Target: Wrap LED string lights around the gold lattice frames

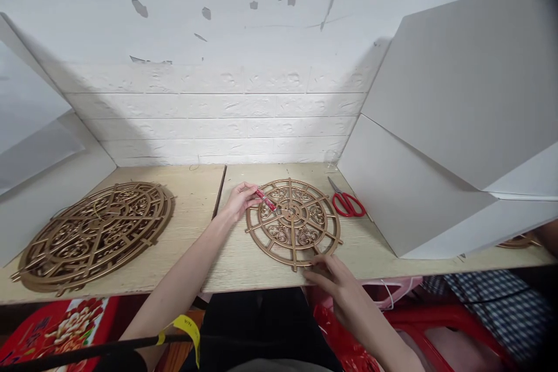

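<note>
Bronze disc (291,214) lies flat, right hand (335,279) bent at its rim.

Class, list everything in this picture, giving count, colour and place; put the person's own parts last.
Round openwork disc: 1, bronze, centre
Slim stick-like tool: 1, red, over the disc
Stacked openwork discs: uncountable, bronze, left
Partly hidden openwork piece: 1, bronze, far right
Metal scissors: 1, red-handled, right of the disc
Wooden tabletop: 1, pale, beneath
Flat panels: several, white, both sides
Brick-patterned wall: 1, white, behind
Checked cloth: 1, blue-and-white, lower right
Printed surface: 1, red, lower left
Paper-like tag: 1, yellow, bottom
Left hand: 1, bare, gripping the tool
Right hand: 1, bare, disc's near edge
</note>
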Action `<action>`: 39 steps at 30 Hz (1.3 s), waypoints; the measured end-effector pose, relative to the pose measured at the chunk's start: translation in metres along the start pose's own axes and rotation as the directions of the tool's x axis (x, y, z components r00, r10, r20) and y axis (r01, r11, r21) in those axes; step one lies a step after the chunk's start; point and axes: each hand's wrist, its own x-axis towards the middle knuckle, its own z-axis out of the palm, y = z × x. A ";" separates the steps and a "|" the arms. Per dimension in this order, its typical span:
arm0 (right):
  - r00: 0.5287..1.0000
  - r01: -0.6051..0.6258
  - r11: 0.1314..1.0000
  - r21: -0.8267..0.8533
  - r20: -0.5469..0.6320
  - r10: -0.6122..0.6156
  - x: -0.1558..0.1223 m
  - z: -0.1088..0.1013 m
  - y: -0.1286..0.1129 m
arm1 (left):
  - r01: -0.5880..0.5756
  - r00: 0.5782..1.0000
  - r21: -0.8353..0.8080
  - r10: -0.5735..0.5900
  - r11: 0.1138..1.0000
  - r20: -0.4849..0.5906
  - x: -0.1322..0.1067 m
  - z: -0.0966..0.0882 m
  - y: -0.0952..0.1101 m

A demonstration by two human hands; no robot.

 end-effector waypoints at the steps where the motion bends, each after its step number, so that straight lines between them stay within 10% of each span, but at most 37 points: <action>1: 1.000 -0.009 1.000 0.000 -0.022 0.009 -0.002 0.002 0.005 | 0.001 1.000 -0.001 -0.001 1.000 -0.002 0.000 0.000 0.000; 13: 0.983 0.107 0.993 0.054 -0.154 -0.098 -0.009 -0.002 0.007 | 0.011 1.000 -0.005 -0.011 1.000 -0.020 0.001 0.000 0.000; 22: 0.918 0.081 0.914 0.398 -0.387 0.087 0.019 -0.007 0.001 | 0.006 1.000 0.001 -0.006 1.000 -0.020 0.001 0.000 0.000; 24: 0.875 0.061 0.786 0.615 -0.412 0.254 0.048 -0.012 0.001 | 0.009 1.000 -0.008 -0.010 1.000 -0.023 0.001 0.000 0.000; 28: 0.751 0.230 0.252 0.940 -0.336 0.568 0.119 -0.019 0.011 | 0.024 0.998 -0.049 -0.027 0.998 -0.056 0.002 -0.001 0.000; 33: 0.835 0.246 -0.227 0.942 -0.087 0.543 0.168 -0.013 0.026 | 0.034 0.994 -0.120 -0.046 0.992 -0.095 0.005 -0.004 0.000; 39: 0.845 0.236 -0.329 0.914 -0.026 0.534 0.161 0.007 0.043 | 0.049 0.983 -0.193 -0.082 0.980 -0.165 0.007 -0.003 0.003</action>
